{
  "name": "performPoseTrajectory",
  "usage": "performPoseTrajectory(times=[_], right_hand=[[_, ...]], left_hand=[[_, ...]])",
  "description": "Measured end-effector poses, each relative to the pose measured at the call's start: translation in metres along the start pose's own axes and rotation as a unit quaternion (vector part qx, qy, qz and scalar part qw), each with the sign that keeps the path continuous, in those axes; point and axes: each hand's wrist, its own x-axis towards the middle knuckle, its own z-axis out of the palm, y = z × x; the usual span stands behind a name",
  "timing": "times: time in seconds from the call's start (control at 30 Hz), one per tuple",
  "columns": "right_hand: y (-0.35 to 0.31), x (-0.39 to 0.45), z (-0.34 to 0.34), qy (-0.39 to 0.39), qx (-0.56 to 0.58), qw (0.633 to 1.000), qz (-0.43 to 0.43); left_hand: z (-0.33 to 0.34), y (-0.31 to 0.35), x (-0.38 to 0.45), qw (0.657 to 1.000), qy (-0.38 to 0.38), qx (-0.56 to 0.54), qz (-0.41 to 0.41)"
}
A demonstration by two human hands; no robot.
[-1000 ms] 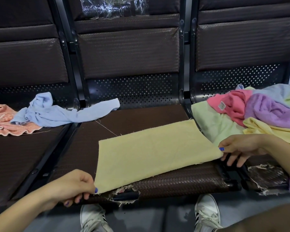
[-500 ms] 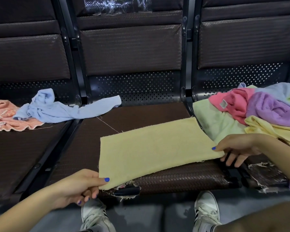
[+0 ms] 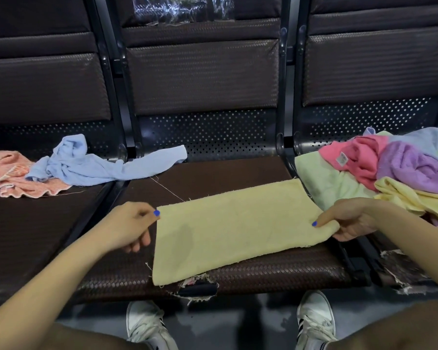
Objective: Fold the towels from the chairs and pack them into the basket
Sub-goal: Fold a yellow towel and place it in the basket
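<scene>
Pale yellow towel lies flat on the middle chair seat, folded into a long rectangle, its near left corner reaching the torn front edge of the seat.

My left hand pinches the yellow towel's far left corner, thumb on top, other fingers curled beneath. My right hand grips the towel's right end, thumb pressed on top, fingers curled under the lifted, slightly rolled edge.

Left of the yellow towel, a light blue towel sprawls crumpled across the gap between the left chair and the middle seat. Beyond it, further left, a peach towel lies bunched, partly under the blue one.

Right of the yellow towel, on the right chair, a loose pile: light green towel nearest, touching or just beside the yellow towel's far right corner; pink towel with a white tag above it; purple towel and another yellow towel further right.

Below the yellow towel, on the floor, my two white sneakers. I cannot see a basket.
</scene>
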Motion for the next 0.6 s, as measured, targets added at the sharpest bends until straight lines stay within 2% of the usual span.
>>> performPoseTrajectory(times=[0.1,0.23,0.3,0.37,0.43,0.5,0.6], right_hand=[[-0.009,-0.003,0.001,-0.003,0.061,0.998,-0.016],[-0.026,-0.015,0.006,-0.028,0.235,0.969,-0.068],[-0.038,-0.023,0.015,-0.045,0.285,0.951,-0.106],[-0.050,-0.031,0.027,-0.063,0.304,0.940,-0.142],[-0.063,-0.038,0.042,-0.075,0.294,0.937,-0.172],[-0.076,-0.049,0.061,-0.093,0.266,0.940,-0.191],[-0.093,-0.064,0.097,-0.117,0.188,0.949,-0.226]], left_hand=[[0.013,0.018,0.013,0.997,-0.013,0.011,0.073],[0.040,0.039,0.042,0.982,-0.101,0.073,0.143],[0.058,0.041,0.062,0.971,-0.141,0.126,0.147],[0.073,0.037,0.081,0.948,-0.175,0.231,0.131],[0.080,0.034,0.096,0.930,-0.176,0.298,0.122],[0.078,0.036,0.103,0.951,-0.119,0.263,0.107],[0.063,0.041,0.103,0.994,-0.035,0.056,0.089]])
